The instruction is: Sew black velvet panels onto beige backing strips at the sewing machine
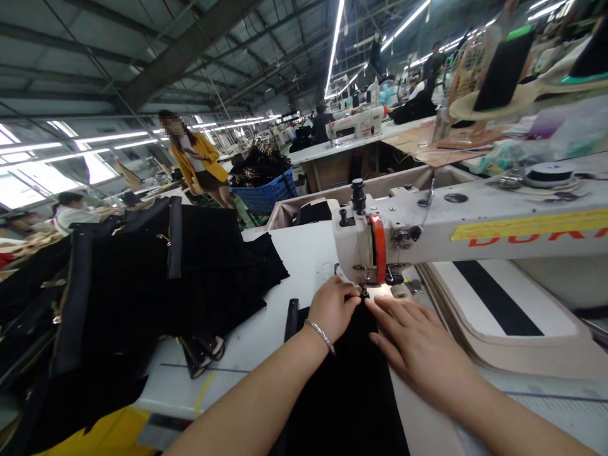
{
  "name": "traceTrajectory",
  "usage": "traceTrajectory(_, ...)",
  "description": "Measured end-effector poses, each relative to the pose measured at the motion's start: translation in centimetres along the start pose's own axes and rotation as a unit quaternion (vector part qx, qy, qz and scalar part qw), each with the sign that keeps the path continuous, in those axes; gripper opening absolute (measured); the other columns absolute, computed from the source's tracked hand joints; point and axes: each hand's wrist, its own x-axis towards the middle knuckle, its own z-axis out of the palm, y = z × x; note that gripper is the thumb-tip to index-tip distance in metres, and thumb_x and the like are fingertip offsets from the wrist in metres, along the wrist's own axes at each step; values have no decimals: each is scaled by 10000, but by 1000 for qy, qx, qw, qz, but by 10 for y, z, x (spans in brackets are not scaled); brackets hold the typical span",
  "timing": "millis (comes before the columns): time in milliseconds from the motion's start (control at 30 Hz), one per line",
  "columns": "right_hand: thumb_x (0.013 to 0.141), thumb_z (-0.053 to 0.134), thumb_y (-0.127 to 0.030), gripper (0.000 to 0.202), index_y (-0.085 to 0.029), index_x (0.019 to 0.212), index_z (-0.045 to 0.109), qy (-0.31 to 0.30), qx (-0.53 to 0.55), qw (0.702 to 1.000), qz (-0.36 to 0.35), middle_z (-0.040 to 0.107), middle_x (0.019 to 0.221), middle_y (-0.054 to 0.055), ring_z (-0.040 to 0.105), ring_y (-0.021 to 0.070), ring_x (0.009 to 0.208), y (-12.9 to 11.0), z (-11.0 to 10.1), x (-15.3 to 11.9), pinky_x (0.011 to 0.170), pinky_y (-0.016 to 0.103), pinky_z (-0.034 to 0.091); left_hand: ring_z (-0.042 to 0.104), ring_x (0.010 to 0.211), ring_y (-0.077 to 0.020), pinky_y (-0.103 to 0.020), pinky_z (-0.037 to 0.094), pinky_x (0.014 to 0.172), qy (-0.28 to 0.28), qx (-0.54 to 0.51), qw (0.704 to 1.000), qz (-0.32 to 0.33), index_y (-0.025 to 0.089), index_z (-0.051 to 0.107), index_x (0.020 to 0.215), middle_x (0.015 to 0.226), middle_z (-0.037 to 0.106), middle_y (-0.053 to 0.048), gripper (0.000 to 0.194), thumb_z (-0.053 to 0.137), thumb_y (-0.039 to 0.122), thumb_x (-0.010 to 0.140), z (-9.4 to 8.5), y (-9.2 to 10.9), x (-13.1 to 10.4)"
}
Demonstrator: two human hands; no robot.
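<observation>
You seem to be at the sewing step, with the black cloth under your wrists and its far end by the foot of the machine. Your left hand is bent, thumb and finger close together; I can't tell if they pinch the cloth. Your right hand is spread out flat. The next move likely calls for guiding the cloth straight, fingertips clear of the needle.
</observation>
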Motion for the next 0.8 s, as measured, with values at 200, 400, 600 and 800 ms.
traceTrajectory(200, 949, 418, -462, 512, -216, 1398, 434, -10, 1, 1000, -2, 533, 1341, 83, 478, 264, 1196, 0, -4, 2, 973, 461, 397, 617, 899, -187, -325, 509, 830, 12, 20, 1000, -4, 201, 714, 849, 972, 668, -40, 64, 665, 164, 831, 0, 2, 2)
traceTrajectory(400, 938, 459, -435, 445, -257, 1345, 485, 18, 13, 999, -24, 537, 1328, 52, 477, 231, 1218, 1, -6, -2, 1038, 449, 378, 602, 1059, -209, -394, 482, 980, -35, 49, 989, 135, 168, 673, 1019, 1100, 678, -53, 151, 578, 166, 902, -7, 8, -23)
traceTrajectory(600, 930, 474, -420, 462, -251, 1361, 473, 41, -9, 999, -16, 546, 1325, 69, 500, 253, 1192, 0, -1, -1, 1000, 463, 423, 573, 1169, -213, -402, 447, 1069, -38, 49, 987, 151, 150, 622, 1118, 1217, 637, -74, 238, 605, 151, 880, -6, 5, -29)
traceTrajectory(800, 922, 480, -444, 469, -227, 1337, 495, 48, -14, 999, -13, 560, 1307, 79, 506, 254, 1189, 1, 1, -2, 1006, 455, 427, 560, 1196, -205, -406, 438, 1089, -37, 46, 984, 169, 157, 613, 1116, 1224, 633, -76, 228, 583, 159, 890, -4, 3, -27)
